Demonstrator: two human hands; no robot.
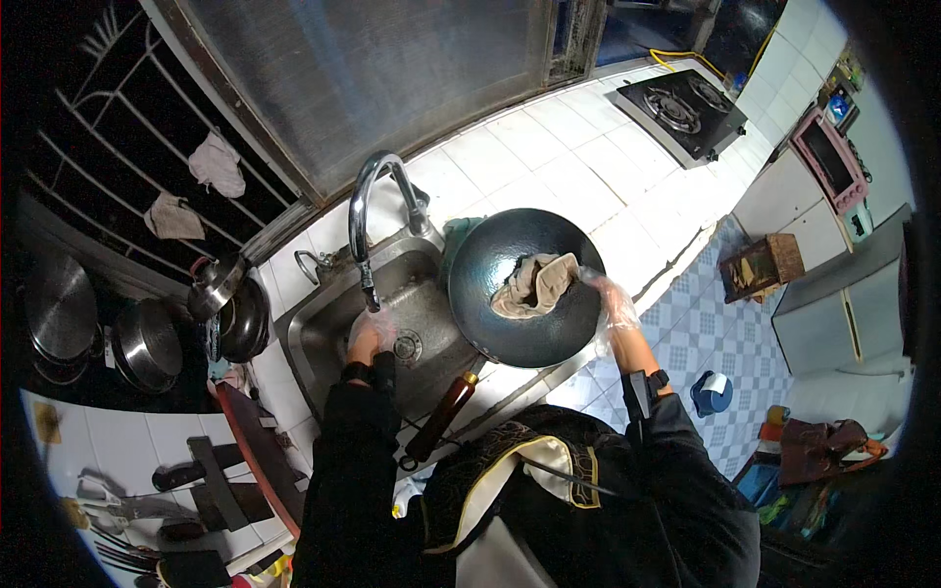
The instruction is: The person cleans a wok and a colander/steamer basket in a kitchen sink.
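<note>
A black wok (478,294) with a dark wooden handle (450,404) rests at the sink's right edge, partly over the white tiled counter. In the wok lies a crumpled beige cloth (535,287). My right hand (616,305), in a clear plastic glove, is at the wok's right rim, just right of the cloth; its fingertips are hard to make out. Over the stainless steel sink (434,338) is my left hand (371,334), also in a clear glove, beneath the spout of the chrome faucet (358,220). Its fingers are blurred by the glove, and no water can be made out.
A two-burner gas stove (680,114) stands farther along the counter. Green cloth-like material (459,228) lies behind the wok. Pots and a kettle (217,290) stand left of the sink, near knives on the tiled wall. A blue container (711,393) is on the floor at right.
</note>
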